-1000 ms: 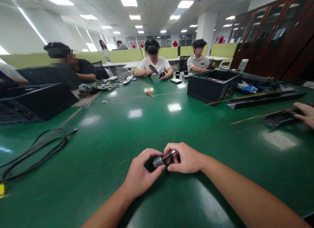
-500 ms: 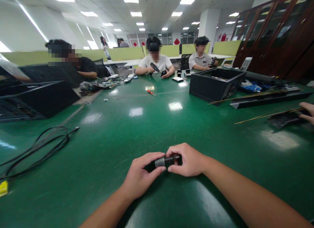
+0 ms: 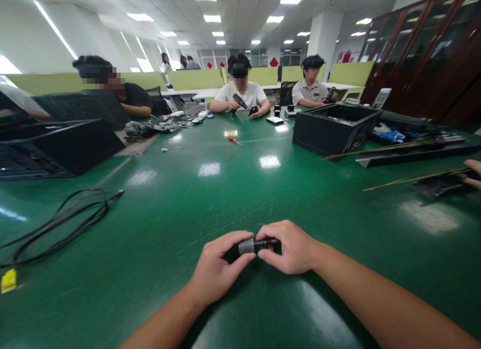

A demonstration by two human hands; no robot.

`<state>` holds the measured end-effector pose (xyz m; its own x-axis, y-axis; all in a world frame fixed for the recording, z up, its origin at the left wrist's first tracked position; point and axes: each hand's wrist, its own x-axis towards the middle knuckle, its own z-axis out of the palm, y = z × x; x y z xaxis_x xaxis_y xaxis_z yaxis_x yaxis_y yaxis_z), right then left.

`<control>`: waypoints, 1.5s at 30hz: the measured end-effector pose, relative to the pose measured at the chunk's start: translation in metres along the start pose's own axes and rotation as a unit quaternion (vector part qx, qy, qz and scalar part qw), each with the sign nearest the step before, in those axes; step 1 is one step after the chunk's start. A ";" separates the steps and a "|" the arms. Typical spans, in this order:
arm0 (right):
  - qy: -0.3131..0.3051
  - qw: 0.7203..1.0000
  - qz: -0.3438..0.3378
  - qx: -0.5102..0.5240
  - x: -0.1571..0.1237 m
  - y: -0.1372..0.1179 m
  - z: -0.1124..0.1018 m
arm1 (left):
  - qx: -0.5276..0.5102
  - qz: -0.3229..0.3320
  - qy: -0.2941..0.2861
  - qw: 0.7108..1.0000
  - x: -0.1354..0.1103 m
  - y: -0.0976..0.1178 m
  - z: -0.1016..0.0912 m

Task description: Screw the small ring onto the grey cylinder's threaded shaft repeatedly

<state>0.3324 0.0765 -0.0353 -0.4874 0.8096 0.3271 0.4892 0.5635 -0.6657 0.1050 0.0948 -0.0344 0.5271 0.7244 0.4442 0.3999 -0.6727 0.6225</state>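
Both my hands meet over the green table [image 3: 233, 188] near its front edge. My left hand [image 3: 218, 266] is closed round the grey end of a small metal cylinder [image 3: 247, 246]. My right hand [image 3: 289, 246] pinches the dark threaded shaft [image 3: 265, 244] that sticks out of that cylinder. The piece lies roughly level between thumbs and forefingers, just above the tabletop. The rest of the shaft is hidden inside my right fingers.
A coiled black cable [image 3: 63, 221] and a yellow tag [image 3: 9, 280] lie at the left. Black cases stand at the left [image 3: 63, 148] and at the right [image 3: 330, 131]. Thin rods [image 3: 409, 177] lie at the right by another person's hand [image 3: 474, 172]. Three people sit across the table; a red screwdriver [image 3: 234, 140] lies mid-table.
The metal piece has tipped from slanting to nearly level, and my right fingers have closed further over the shaft. The hand at the right edge has drawn back.
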 end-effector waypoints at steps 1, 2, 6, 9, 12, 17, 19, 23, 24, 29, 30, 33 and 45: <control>0.000 1.000 -0.001 0.005 0.000 0.000 0.000 | 0.002 0.009 0.006 1.000 0.000 0.000 0.000; 0.001 1.000 -0.004 0.008 0.000 0.000 0.000 | 0.003 0.017 0.011 1.000 0.000 0.000 0.001; 0.026 0.999 -0.029 -0.009 0.001 -0.001 0.002 | 0.005 0.040 0.022 0.999 -0.001 0.001 0.002; 0.044 0.998 -0.043 -0.025 0.001 -0.001 0.002 | 0.006 0.049 0.024 0.999 -0.001 0.002 0.003; 0.047 0.997 -0.051 -0.027 0.002 -0.001 0.002 | 0.003 0.054 0.026 0.998 -0.001 0.003 0.002; 0.049 0.997 -0.054 -0.037 0.001 -0.001 0.002 | 0.004 0.056 0.023 0.998 -0.003 0.003 0.002; 0.054 0.996 -0.055 -0.043 0.000 -0.001 0.002 | 0.006 0.058 0.024 0.998 -0.004 0.003 0.001; 0.062 0.995 -0.059 -0.044 0.000 -0.002 0.002 | 0.006 0.064 0.027 0.998 -0.003 0.003 0.001; 0.062 0.995 -0.058 -0.043 0.001 -0.002 0.002 | 0.005 0.066 0.027 0.997 -0.002 0.003 0.001; 0.065 0.995 -0.059 -0.040 0.000 -0.003 0.002 | 0.004 0.070 0.027 0.997 0.000 0.003 0.001; 0.066 0.995 -0.059 -0.040 0.000 -0.003 0.002 | 0.005 0.071 0.027 0.997 0.001 0.003 0.001; 0.069 0.995 -0.060 -0.039 0.000 -0.003 0.002 | 0.007 0.073 0.026 0.997 0.000 0.004 0.001; 0.063 0.996 -0.048 -0.038 0.000 -0.004 0.001 | 0.021 0.078 0.026 0.996 0.000 0.005 -0.003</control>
<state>0.3299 0.0739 -0.0337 -0.4434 0.7623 0.4714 0.4996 0.6469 -0.5761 0.1046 0.0922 -0.0292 0.5467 0.6169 0.5662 0.3485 -0.7824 0.5161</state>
